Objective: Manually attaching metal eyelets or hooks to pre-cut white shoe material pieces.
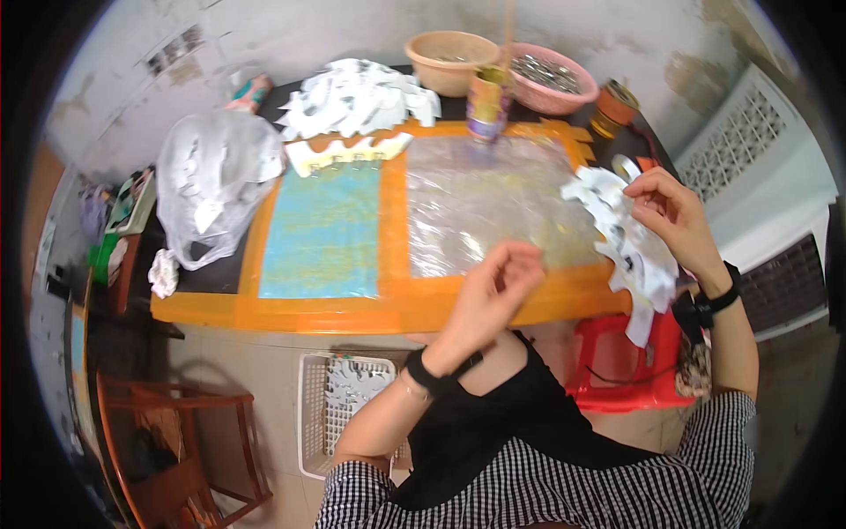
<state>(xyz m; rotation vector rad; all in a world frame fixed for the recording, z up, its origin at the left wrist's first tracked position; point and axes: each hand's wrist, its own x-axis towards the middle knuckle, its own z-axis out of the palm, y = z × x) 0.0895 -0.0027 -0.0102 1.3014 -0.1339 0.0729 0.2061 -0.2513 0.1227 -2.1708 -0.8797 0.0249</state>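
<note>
Above the table's near edge, my left hand (500,291) is slightly blurred, its fingers curled together. Whatever it may hold is hidden. My right hand (671,216) pinches thumb and forefinger together beside a heap of white cut-out pieces (648,260) at the table's right edge. I cannot make out what is between those fingertips. A row of white pieces with small metal parts (352,157) lies along the top of a light-blue sheet (322,234). To its right is a clear plastic-covered area (467,198), smeared with yellow. Orange tape (397,309) borders both.
At the back stand a pile of white pieces (357,97), a tan basin (451,66), a pink basin of metal parts (548,79), a can with a stick (487,104) and an amber jar (612,110). A plastic bag (216,167) sits left. Below are a white basket (313,423) and a red stool (630,401).
</note>
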